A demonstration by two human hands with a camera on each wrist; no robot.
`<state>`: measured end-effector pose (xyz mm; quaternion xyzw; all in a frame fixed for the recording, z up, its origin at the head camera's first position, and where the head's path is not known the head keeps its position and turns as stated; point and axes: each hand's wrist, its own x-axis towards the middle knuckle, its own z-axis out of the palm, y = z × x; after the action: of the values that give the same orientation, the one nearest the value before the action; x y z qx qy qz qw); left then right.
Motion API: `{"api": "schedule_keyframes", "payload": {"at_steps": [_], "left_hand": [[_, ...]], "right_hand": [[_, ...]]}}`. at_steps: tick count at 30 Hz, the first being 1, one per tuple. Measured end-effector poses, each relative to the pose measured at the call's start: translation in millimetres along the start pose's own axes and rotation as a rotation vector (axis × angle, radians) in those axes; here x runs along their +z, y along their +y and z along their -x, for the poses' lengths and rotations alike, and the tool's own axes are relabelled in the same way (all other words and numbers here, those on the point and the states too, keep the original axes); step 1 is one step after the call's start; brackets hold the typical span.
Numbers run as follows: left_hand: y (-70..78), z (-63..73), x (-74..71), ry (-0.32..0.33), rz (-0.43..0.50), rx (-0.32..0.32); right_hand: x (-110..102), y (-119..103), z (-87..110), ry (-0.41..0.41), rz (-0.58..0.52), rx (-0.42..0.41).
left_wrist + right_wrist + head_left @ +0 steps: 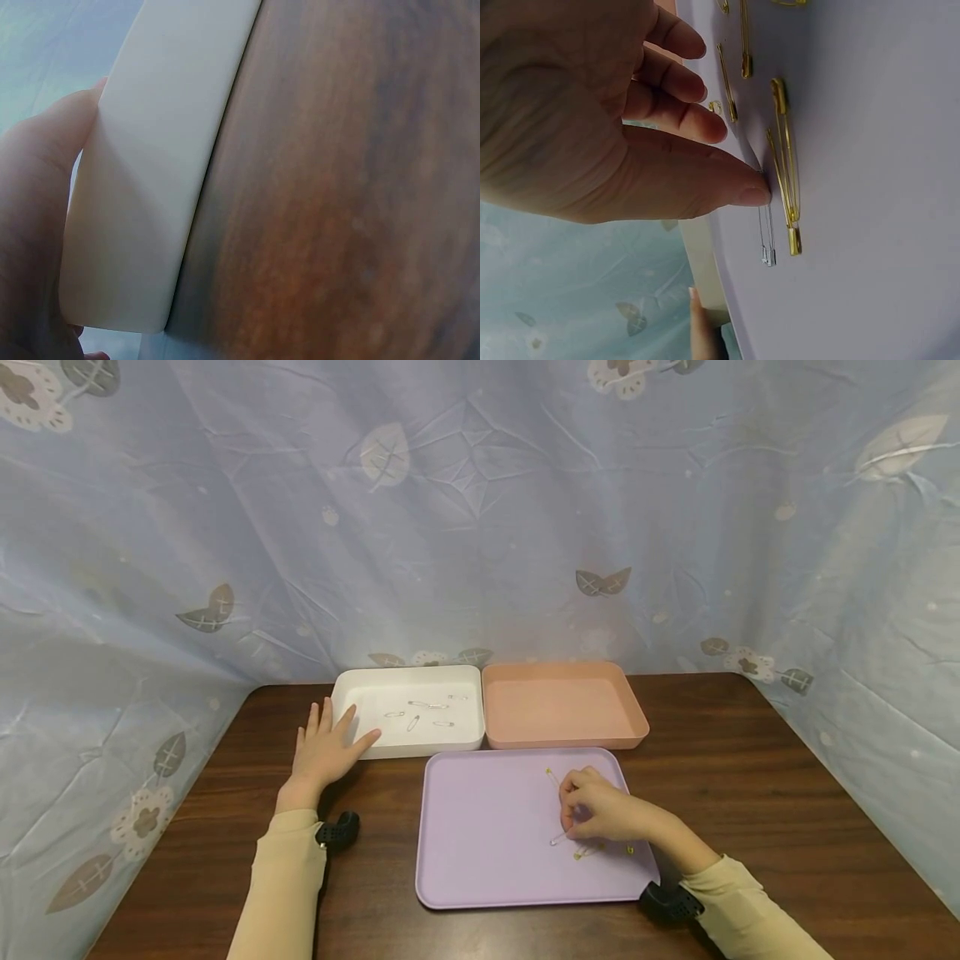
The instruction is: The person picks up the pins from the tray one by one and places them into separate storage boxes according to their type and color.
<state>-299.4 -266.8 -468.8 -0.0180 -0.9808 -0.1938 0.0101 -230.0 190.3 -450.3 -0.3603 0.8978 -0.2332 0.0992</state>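
My right hand (596, 806) is over the right half of a lavender tray (480, 835). Its thumb and a finger pinch a silver safety pin (768, 255), whose clasp end sticks out below the thumb. Several gold safety pins (786, 165) lie around that hand on the lavender tray. At the left end of a white tray (442, 741), my left hand (326, 756) rests with its fingers spread over the rim. Several silver safety pins (412, 723) lie scattered inside the white tray. In the left wrist view, the thumb (64, 131) lies against the white wall.
A peach tray (562, 702) stands to the right of the white tray, behind the lavender one. All three are on a dark brown wooden table (765, 810). A pale blue patterned curtain (480, 527) hangs behind and at both sides.
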Motion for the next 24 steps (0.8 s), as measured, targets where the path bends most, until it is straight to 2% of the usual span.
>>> {"api": "schedule_keyframes", "payload": {"at_steps": [8,24], "left_hand": [[-1.1,-0.7,1.1,0.000,0.003,0.004],[-1.4,-0.8,0.7,0.001,0.005,0.003]], "right_hand": [[0.6,-3.3,-0.3,-0.016,0.010,0.000],[-1.3,-6.7,-8.0,0.004,0.063,-0.022]]}}
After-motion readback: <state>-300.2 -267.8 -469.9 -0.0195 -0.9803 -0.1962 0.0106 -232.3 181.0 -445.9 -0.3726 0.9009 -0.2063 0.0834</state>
